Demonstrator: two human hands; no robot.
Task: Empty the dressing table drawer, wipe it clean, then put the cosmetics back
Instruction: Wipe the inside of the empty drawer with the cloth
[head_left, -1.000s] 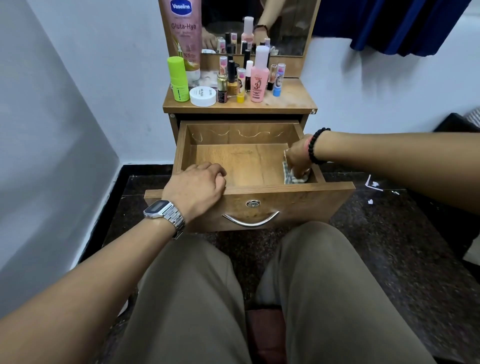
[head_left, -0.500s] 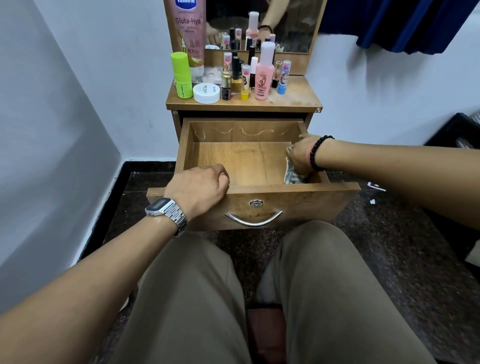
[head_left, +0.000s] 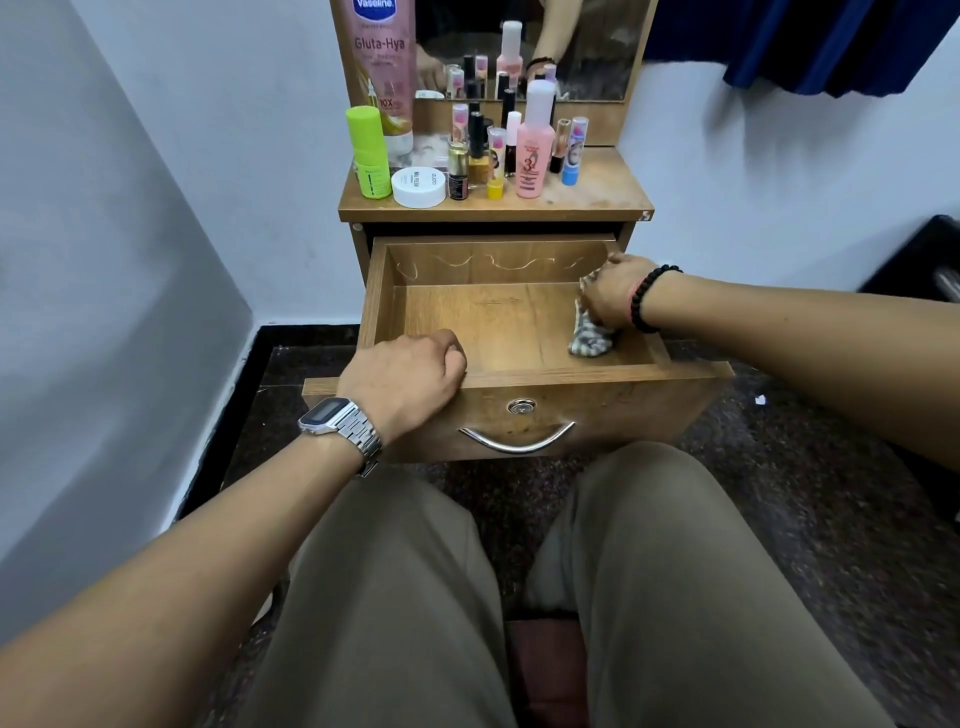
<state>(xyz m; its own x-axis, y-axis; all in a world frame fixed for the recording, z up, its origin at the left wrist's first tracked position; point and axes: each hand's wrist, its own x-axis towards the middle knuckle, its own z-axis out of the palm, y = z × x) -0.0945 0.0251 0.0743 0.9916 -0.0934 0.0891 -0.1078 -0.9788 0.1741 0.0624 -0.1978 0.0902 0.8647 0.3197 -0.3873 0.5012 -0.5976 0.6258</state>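
Left hand (head_left: 402, 382) curled over front edge of open drawer (head_left: 382, 291). Right hand (head_left: 613, 297) grips patterned cloth (head_left: 587, 340) against drawer's right inner wall.

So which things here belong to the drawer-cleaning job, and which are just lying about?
Job:
- drawer, open
- cloth, gripped by right hand
- left hand, gripping drawer front
- cosmetics on top: green bottle, white jar, pink bottle

Lying about:
- paper scrap on floor
- blue curtain

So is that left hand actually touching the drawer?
Touching. The head view shows the left hand resting on the front edge of the drawer, fingers curled over the edge with no gap.
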